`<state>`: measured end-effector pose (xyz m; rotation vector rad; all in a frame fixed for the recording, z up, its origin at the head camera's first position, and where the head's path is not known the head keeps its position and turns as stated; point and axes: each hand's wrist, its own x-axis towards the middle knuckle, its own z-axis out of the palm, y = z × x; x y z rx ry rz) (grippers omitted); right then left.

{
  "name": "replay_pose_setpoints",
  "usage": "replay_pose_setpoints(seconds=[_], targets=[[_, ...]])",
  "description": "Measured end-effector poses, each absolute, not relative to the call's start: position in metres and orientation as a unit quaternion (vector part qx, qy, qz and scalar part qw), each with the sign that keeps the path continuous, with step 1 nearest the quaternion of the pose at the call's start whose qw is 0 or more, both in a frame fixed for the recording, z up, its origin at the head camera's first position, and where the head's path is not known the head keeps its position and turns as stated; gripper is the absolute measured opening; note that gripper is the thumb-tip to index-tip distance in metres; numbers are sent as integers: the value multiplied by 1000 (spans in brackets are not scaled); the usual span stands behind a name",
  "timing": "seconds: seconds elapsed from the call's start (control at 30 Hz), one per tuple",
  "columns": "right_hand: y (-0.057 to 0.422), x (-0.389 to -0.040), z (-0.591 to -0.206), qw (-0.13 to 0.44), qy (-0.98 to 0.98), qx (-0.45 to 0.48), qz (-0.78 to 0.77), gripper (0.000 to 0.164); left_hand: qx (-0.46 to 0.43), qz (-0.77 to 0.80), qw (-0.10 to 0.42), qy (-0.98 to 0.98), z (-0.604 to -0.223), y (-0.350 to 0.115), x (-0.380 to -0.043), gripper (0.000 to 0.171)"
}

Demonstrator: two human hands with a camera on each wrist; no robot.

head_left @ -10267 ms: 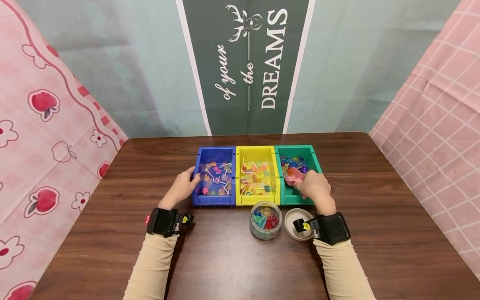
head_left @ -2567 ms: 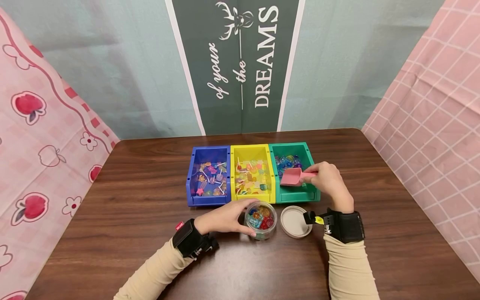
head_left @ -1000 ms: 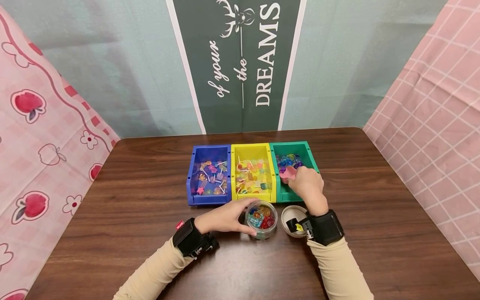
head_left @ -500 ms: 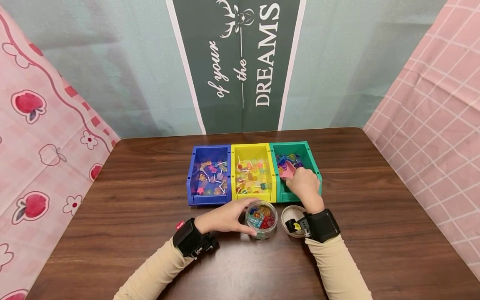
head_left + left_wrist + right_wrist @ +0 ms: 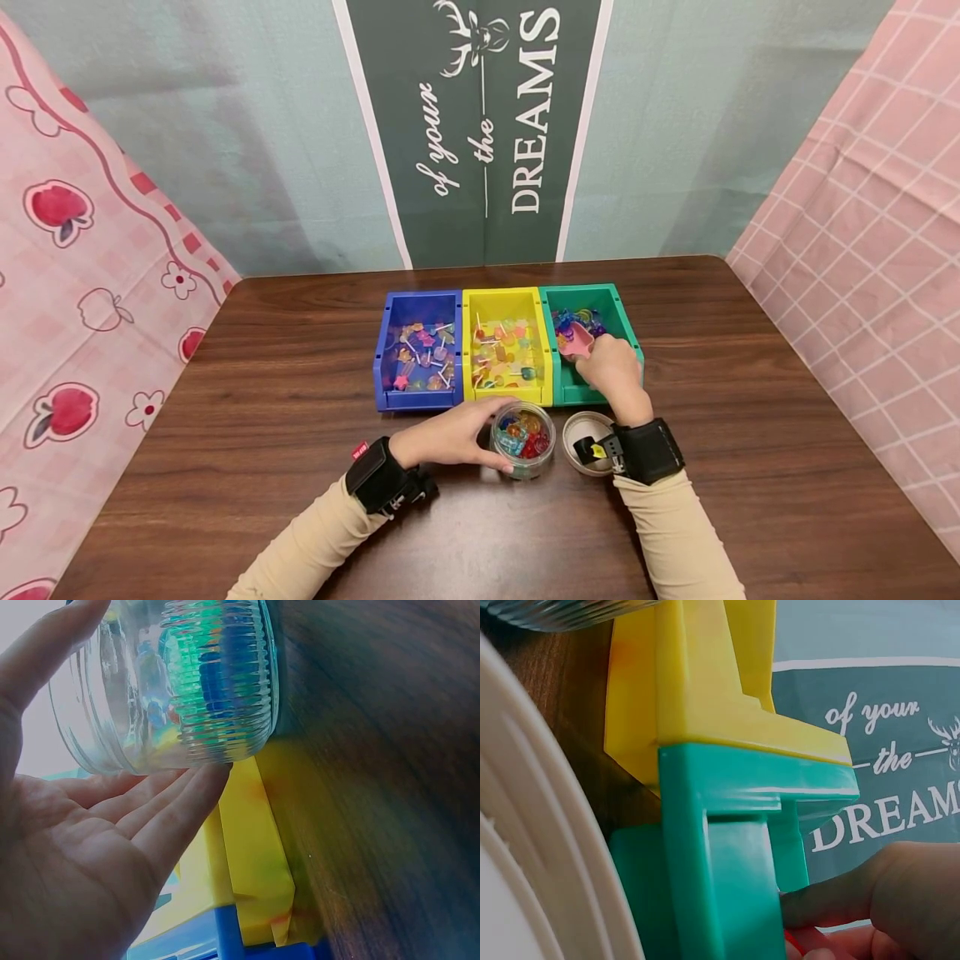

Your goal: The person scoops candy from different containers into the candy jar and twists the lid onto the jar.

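Note:
My right hand (image 5: 613,371) grips a small pink scoop (image 5: 577,343) inside the green bin (image 5: 592,392). The scoop's bowl is down among blue and purple translucent charms (image 5: 588,318); in the right wrist view the bin's front wall hides most of it. My left hand (image 5: 453,433) holds a clear glass jar (image 5: 523,468) standing on the table, thumb on the near side and fingers on the far side. Red, blue and amber pieces (image 5: 525,433) fill part of the jar. In the left wrist view its ribbed wall (image 5: 225,697) shows green and blue pieces inside.
Joined to the green bin are a yellow bin (image 5: 506,398) and a blue bin (image 5: 420,402), both with lollipop-shaped and other small charms. The jar's pale lid (image 5: 576,433) lies right of the jar, under my right wrist camera. Cloth hangs behind the brown table (image 5: 300,333).
My left hand has gone from the blue bin to the jar and stayed there. My right hand drew the scoop back, then moved it forward-left into the charms; lately it shifts only slightly.

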<state>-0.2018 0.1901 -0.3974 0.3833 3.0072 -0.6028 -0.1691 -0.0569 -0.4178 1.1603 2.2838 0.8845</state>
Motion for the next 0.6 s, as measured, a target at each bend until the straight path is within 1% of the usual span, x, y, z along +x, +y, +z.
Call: replay_pose_setpoints(seconds=[0.2,0.37,0.6], targets=[[197,-199,-391,21,971,110,-212,30,419,319,213,823,-418,-57,-169,85],[204,-197,-383,41,965,107,-235,43,421,319,211,823,-418,-57,-169,85],[214,-192,-376,45,961,71,-264,39,421,322,211,821,-418,-57,-169,85]])
